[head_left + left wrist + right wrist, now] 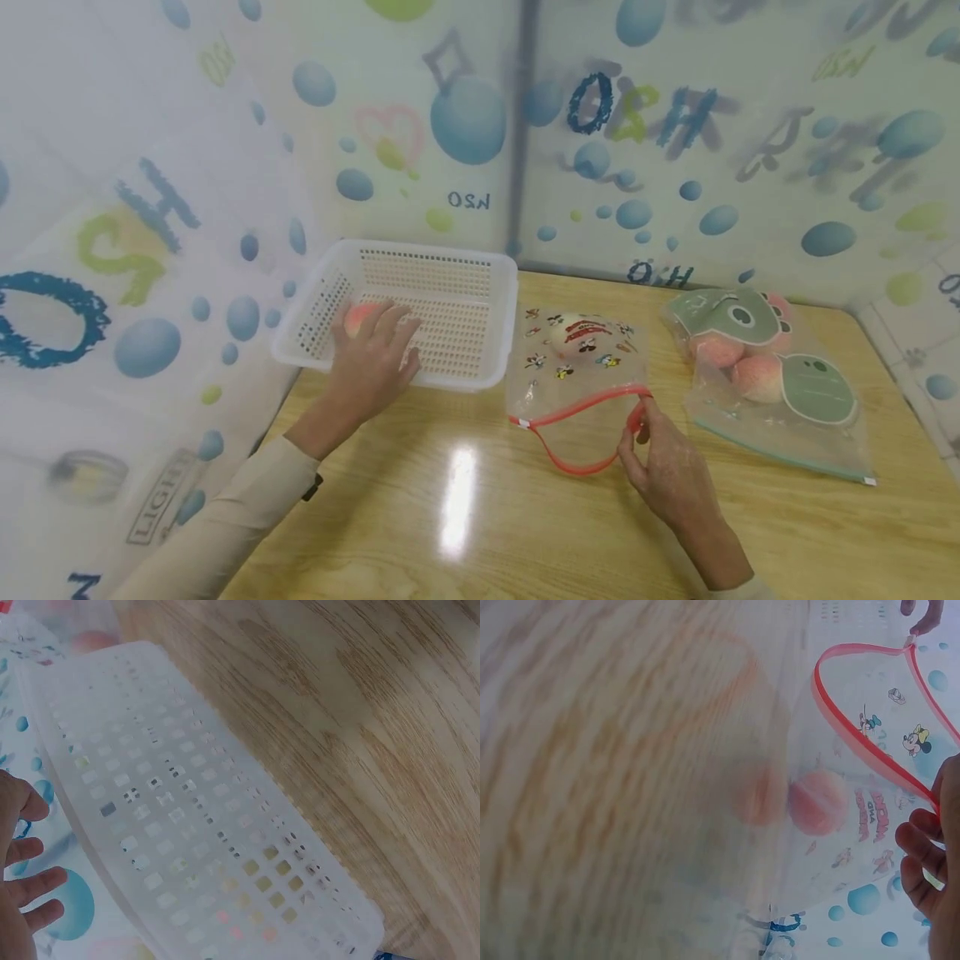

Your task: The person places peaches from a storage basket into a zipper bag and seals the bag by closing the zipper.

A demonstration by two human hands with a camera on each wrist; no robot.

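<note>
nearest the head camera, a pale sleeve (pixel 232 508) runs up from the lower left toward a white basket (pixel 453 333), the landmark for every place below. from that sleeve the left hand (pixel 372 358) reaches over the basket's near rim, its fingers spread apart and fairly straight. under them, inside the basket at its left side, sits a pink peach-like ball (pixel 360 316), partly covered by the fingers; whether they touch it, i cannot tell. in the left wrist view the thumb and fingers stand separate from one another.

to the right of the basket and nearer the person, the right hand (pixel 667 462) pinches the red rim (pixel 585 404) of a clear cartoon bag (pixel 581 377) between thumb and fingers. the bag lies just right of the basket, its mouth held gaping toward the person, a small white slider (pixel 524 423) at the corner closest to the basket. one paler ball (pixel 573 333) shows inside, beneath the printed figures.

farther right of the basket, beyond the cartoon bag, lies a green-printed bag (pixel 817 392) with a teal edge, several pink balls (pixel 757 379) bunched in it. basket and bags all rest on a wood-grain table (pixel 390 517), with a strip of glare in front of the basket. behind the basket rises a pale wall (pixel 555 208) patterned with blue drops and h2o lettering.
</note>
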